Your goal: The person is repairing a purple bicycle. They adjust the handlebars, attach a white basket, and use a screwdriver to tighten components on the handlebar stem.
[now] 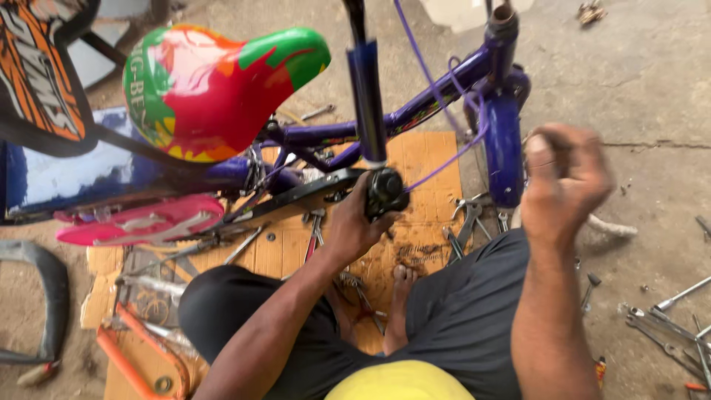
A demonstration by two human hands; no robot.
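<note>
While the left grip (354, 222) was clamped round the black crank hub (385, 192) at the bottom of the purple bicycle frame (415, 104), the right grip (564, 181) was raised beside the frame, its fingers curled together into a loose fist. It was blurred, and whether it pinched some small part could not be told. The left forearm ran up from the lap to the hub, wrist straight, thumb toward the black chain guard (296, 194). The right forearm stood almost upright, the back of the hand toward the camera.

By the look of it the work was well under way but far from finished. The frame stood among loosened parts, its blue tube (366, 96) upright just above the hub. The red and green saddle (215, 89) was to the left, and a pink mudguard (141, 222) lay below it.

Pliers (466, 222) and spanners (666, 326) lay scattered on the cardboard sheet (429, 163) and the concrete floor (652, 89), within reach. A black tyre (52, 296) lay to the far left.
</note>
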